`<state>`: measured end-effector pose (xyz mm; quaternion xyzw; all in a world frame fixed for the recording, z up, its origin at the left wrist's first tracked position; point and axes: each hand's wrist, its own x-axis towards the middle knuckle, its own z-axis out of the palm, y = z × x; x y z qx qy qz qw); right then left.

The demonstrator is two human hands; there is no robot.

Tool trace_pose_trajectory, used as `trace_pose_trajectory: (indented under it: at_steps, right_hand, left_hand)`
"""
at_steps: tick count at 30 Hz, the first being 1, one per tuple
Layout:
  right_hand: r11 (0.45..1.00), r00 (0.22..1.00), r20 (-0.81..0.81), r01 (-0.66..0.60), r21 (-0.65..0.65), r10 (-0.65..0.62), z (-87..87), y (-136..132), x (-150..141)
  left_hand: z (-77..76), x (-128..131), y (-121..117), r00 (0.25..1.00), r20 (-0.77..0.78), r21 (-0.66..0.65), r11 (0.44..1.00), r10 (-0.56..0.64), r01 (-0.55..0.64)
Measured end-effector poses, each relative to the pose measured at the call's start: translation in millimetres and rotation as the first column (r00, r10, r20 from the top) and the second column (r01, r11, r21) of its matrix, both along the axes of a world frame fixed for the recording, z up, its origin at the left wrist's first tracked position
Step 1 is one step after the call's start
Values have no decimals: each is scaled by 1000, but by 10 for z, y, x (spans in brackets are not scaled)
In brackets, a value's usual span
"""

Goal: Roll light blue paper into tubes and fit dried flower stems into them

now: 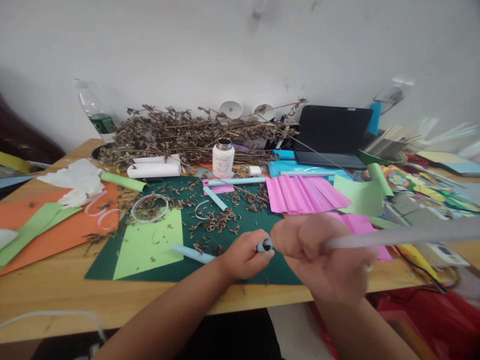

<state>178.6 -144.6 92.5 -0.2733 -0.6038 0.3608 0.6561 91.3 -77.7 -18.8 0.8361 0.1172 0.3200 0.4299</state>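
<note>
My left hand [247, 256] is closed around a rolled light-blue paper tube [264, 245], with its open end poking out between thumb and fingers. Close beside it, my right hand [324, 250] is closed on a long whitish strip [405, 235] that runs off past the right edge. Motion blurs the strip, so I cannot tell its material. Behind my left wrist lies a light-blue paper roll [193, 253]; whether it is part of the held tube is hidden. Beneath both hands is a green cutting mat [240, 277], scattered with dried leaf bits [219, 220].
A pile of dried stems [176, 130] lines the wall. Near it are an uncapped white bottle [223, 159], a plastic water bottle [95, 110] and a dark laptop [335, 132]. Pleated pink paper [305, 192], green paper [150, 245] and a tape ring [150, 208] lie around.
</note>
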Motion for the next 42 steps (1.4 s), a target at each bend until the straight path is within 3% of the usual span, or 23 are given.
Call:
trace_pose_trajectory:
  at_steps: [3, 5, 10, 14, 22, 28, 33, 40, 42]
  right_hand:
    - [1000, 996, 91, 5, 10, -6, -69, 15, -31]
    - [1000, 999, 52, -9, -23, 10, -78, 11, -48]
    - [998, 992, -122, -40, -56, 33, 68, -47, -20]
    - [995, 990, -140, -45, -87, 32, 165, -89, 17]
    - [993, 980, -186, -89, -72, 75, -20, 16, -60]
    - [993, 990, -118, -86, -81, 76, 49, -15, -84]
    - [998, 986, -164, -12, -64, 1, 153, -45, -20]
    - [999, 1000, 14, -22, -37, 22, -32, 18, -34]
    - [998, 998, -41, -50, -50, 48, -21, 17, -25]
  left_hand:
    - [4, -1, 10, 999, -34, -10, 1000, 4, -5]
    - [15, -1, 12, 1000, -24, 0, 1000, -9, 9]
    - [41, -1, -1, 997, 74, 58, 998, -3, -2]
    - [41, 1, -1, 996, 91, 75, 997, -8, 1]
    - [30, -18, -37, 999, 45, 42, 999, -1, -1]
    - [58, -32, -15, 1000, -12, 26, 1000, 12, -12]
    - [17, -6, -6, 1000, 5, 9, 1000, 4, -4]
    - [50, -21, -16, 1000, 15, 7, 1000, 0, 0]
    - [48, -21, -12, 1000, 8, -1, 1000, -13, 13]
